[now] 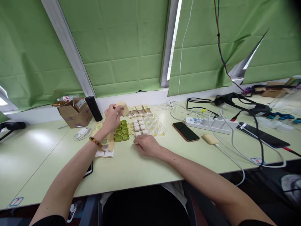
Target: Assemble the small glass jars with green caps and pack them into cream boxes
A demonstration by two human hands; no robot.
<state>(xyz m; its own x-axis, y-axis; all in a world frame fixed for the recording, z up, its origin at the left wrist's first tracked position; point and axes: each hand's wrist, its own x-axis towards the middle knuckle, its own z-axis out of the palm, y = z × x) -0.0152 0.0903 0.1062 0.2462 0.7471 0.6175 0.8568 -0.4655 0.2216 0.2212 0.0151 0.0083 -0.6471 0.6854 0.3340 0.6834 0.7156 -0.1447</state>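
My left hand (112, 116) is closed, pinching a small tan cardboard box (123, 108) above the far side of the layout. My right hand (147, 145) rests on the table, fingers loosely bent and holding nothing I can see, just in front of pale pink pieces (136, 129). Beside these stand rows of green square cups (118, 137), small cream pieces (131, 129) and clear cups with yellow bits (162, 131). Several opened cardboard boxes (147, 110) line the back. More tan cardboard packaging (111, 145) lies under my left forearm, partly hidden.
At the left back are a brown carton (75, 114), a black cylinder (93, 108) and a white charger (82, 132). On the right lie a phone (186, 131), a white power strip (211, 124), a cream oval device (210, 139), loose cables and a black headset (244, 103).
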